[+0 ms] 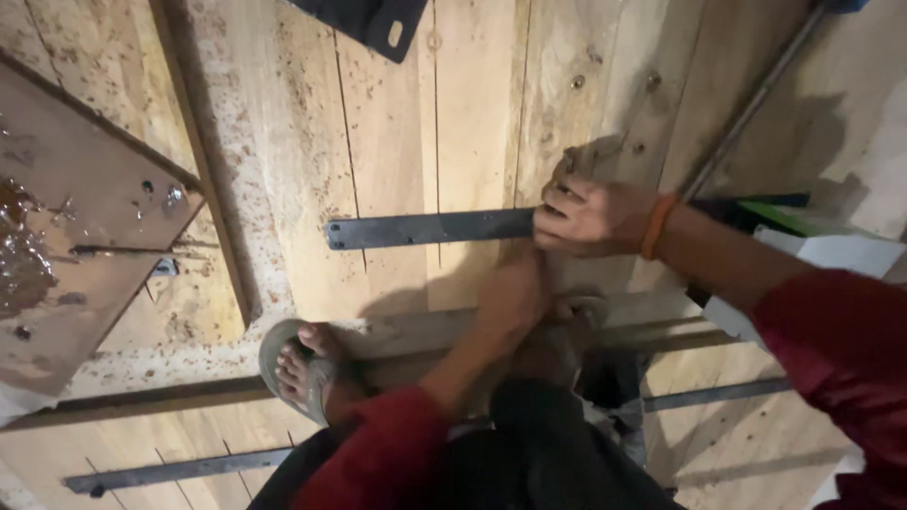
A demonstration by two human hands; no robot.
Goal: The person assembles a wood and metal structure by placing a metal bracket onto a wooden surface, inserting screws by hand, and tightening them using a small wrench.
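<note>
**Dark steel strip under the right hand on pale plywood**

Pale, sawdust-flecked plywood boards (397,161) are lying under everything here. The right hand (590,217) is closing over one end of a flat dark metal strip (430,229), fingers curled down on top of it and pressing it against the wood — the strip is running out level from those fingers, away from the wrist, and a small hole is showing near its far end. An orange band (657,227) is sitting on the wrist just behind the hand, with a red sleeve (836,349) further back along the arm.

The left hand (515,293) is reaching in just below the right one, close under the held end of the strip. It is in shadow and blurred, so I cannot tell whether it is open or gripping anything.

Beside the left forearm, a foot in a grey sandal (300,368) is resting on a wooden batten (416,335) that is crossing under both hands. Well below the hands, a second dark strip (175,469) is lying flat on the boards, and a thin metal rod (756,99) is slanting away above the right wrist — its upper end is leaving the frame. A reddish-brown panel (66,246), wet in one patch, is lying far out beyond the strip's free end.
</note>
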